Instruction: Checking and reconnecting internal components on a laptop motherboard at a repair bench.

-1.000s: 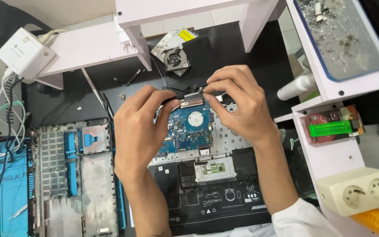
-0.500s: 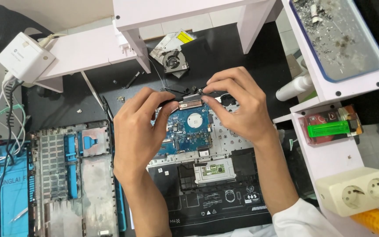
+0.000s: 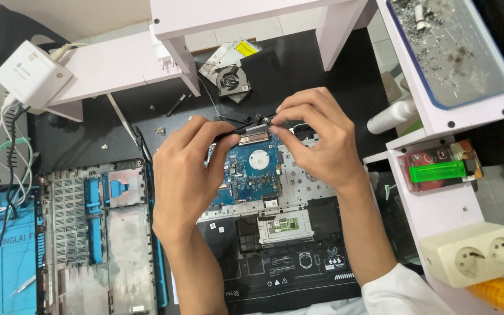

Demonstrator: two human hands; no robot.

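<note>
An opened laptop chassis (image 3: 298,233) lies on the dark desk with its blue motherboard (image 3: 251,169) exposed. My left hand (image 3: 185,175) rests over the board's left side, its fingertips pinching a thin black cable (image 3: 234,127) at the board's top edge. My right hand (image 3: 316,137) pinches the same cable and a small metal bracket (image 3: 256,133) from the right. A green touchpad board (image 3: 285,226) sits below the motherboard.
A removed bottom cover (image 3: 97,227) lies at left beside a blue mat (image 3: 1,262). A cooling fan (image 3: 231,79) sits at the back under a white shelf (image 3: 234,14). At right are a green lighter (image 3: 438,171), a socket strip (image 3: 476,254) and an ash-filled tray (image 3: 450,49).
Both hands have stayed at the board's top edge, with only slight shifts of the fingers along the cable.
</note>
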